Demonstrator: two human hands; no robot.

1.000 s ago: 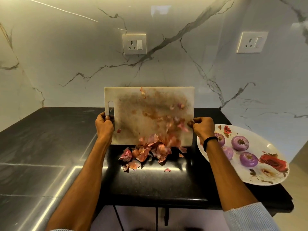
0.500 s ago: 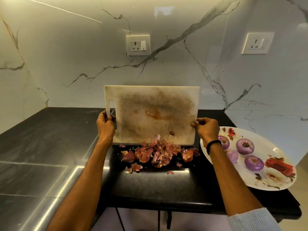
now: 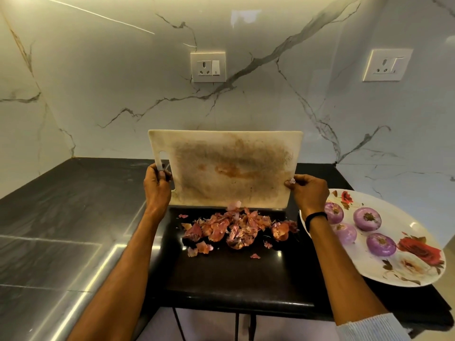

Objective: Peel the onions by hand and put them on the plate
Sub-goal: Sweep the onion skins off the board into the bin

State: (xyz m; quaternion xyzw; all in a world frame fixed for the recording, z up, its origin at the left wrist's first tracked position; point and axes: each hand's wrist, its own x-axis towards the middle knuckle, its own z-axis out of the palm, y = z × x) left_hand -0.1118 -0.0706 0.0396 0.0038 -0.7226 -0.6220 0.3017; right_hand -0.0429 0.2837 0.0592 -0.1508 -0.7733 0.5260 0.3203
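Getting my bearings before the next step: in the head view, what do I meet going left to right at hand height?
First the left hand gripping the handle end → cutting board held up → right hand pinching its other edge → plate carrying the peeled onions.

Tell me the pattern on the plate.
White plate with red roses and leaves, seen in the head view.

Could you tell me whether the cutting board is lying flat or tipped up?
Tipped up: the cutting board is nearly upright, left hand and right hand gripping its sides.
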